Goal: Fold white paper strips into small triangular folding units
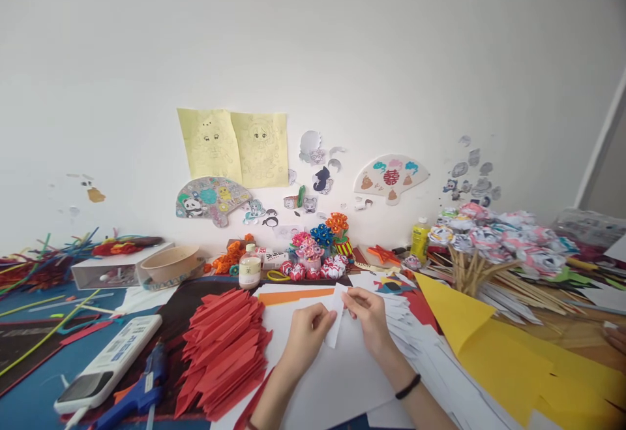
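Note:
A narrow strip of white paper is held up between my two hands, over a large sheet of white paper. My left hand pinches its left edge between thumb and fingers. On the other side, my right hand grips the strip near its upper part with thumb and fingertips. A black band circles my right wrist. Close by on the left lies a thick pile of folded red paper pieces. Several white paper strips lie fanned out to the right of my right hand.
A blue glue gun and a white power strip lie at the left. Yellow paper covers the right front. Paper flowers on sticks, a bottle and a yellow bottle stand along the back. Another person's hand shows at far right.

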`<state>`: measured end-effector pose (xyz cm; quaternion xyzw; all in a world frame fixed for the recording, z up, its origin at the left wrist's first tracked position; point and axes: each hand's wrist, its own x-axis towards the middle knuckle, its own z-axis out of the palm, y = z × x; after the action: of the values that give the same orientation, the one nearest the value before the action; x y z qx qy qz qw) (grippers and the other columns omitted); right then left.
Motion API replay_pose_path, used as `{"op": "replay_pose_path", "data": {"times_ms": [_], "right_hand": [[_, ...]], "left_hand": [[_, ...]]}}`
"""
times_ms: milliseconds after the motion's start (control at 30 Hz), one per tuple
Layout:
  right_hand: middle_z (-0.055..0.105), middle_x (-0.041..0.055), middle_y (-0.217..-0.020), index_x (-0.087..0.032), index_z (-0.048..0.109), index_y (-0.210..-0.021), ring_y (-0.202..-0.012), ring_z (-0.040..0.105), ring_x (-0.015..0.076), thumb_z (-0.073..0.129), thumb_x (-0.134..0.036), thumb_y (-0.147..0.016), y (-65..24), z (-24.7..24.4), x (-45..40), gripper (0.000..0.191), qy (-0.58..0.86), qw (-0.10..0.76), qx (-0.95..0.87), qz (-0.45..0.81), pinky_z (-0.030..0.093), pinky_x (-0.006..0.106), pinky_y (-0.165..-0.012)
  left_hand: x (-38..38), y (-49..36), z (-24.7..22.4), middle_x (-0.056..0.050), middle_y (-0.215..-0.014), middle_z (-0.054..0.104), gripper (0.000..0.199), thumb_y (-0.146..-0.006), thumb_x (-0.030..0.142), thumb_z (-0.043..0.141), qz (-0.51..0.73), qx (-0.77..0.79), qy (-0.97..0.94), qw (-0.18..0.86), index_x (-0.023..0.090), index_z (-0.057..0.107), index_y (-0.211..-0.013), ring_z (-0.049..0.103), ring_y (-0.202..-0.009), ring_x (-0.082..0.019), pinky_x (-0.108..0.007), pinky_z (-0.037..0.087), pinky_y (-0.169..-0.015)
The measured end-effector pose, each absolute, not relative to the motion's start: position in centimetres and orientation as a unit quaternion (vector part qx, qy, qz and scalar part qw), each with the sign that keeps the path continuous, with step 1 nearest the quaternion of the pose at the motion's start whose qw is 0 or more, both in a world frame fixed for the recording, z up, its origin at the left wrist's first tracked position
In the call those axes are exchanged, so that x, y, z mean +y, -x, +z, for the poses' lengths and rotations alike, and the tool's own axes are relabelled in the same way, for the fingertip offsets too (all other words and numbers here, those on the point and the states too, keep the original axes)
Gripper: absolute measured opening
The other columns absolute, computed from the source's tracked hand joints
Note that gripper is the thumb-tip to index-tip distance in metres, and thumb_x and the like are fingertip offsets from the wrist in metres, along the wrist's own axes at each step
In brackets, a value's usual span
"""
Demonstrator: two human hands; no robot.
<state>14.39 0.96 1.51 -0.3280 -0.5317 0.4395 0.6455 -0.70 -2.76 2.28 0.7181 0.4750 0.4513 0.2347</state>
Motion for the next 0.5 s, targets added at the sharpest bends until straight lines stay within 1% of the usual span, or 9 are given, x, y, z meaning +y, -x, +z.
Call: {"op": "replay_pose_path", "data": {"times_ms": [100,333,500], "right_hand": [[0.050,-0.0025,-0.053,-0.015,0.062,-0.063,-0.048,0.037,0.0090,0.072,-0.034,-0.071,-14.79,1.36,1.32,0.023,0.336,0.665,-0.507,0.433,0.028,0.024,-0.048],[0.048,-0.0037,-0.053,-0.015,0.061,-0.062,-0.048,0.035,0.0086,0.072,-0.034,-0.071,-15.24,1.32,1.74,0.024,0.338,0.685,-0.484,0.427,0.026,0.024,-0.048],[0.047,-0.0037,-0.052,-0.015,0.059,-0.062,-0.048,0.036,0.0091,0.071,-0.036,-0.073,-15.18,1.31,1.89,0.027,0.332,0.678,-0.487,0.439,0.026,0.024,-0.048]], "left_hand": [[-2.81,0.55,2.17,0.004,-0.052,0.047,0.036,-0.086,0.037,0.048,0.433,0.464,-0.729,0.257,0.017,0.047,-0.056,0.040,-0.052,-0.010,-0.021,0.028,-0.053],[-3.02,0.32,2.44,0.001,-0.053,0.056,0.041,-0.088,0.039,0.045,0.434,0.467,-0.727,0.256,0.017,0.051,-0.054,0.048,-0.052,-0.012,-0.021,0.033,-0.055],[-2.90,0.49,2.17,0.000,-0.053,0.057,0.044,-0.087,0.043,0.044,0.445,0.470,-0.717,0.258,0.017,0.052,-0.053,0.050,-0.052,-0.013,-0.022,0.034,-0.055]]}}
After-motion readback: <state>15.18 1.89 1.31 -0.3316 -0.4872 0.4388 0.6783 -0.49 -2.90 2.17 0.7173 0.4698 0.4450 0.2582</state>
